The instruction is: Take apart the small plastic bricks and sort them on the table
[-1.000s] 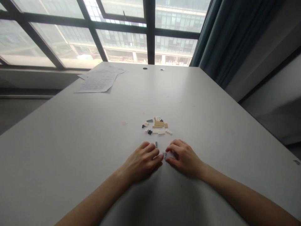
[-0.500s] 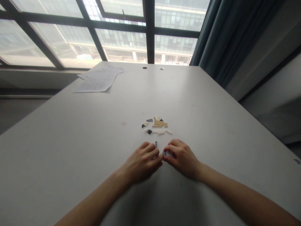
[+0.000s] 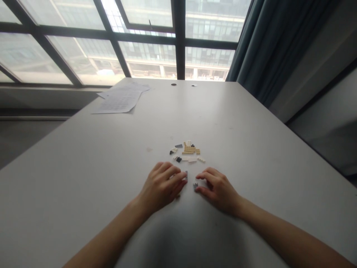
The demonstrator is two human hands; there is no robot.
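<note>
Grey piece [image 3: 195,185] lies at the thumb tip of the right hand [image 3: 218,188], whose thumb and fingers stand apart

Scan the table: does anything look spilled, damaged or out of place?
No damage stands out, but the papers at the table's far left lie askew, overlapping unevenly, and a faint pinkish smudge marks its white top, left of the small bricks.

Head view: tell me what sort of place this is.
Probably an office or meeting room, though no sign confirms it. A big white table bears sheets of paper, and beyond it a wide dark-framed window looks out on a large building.
</note>
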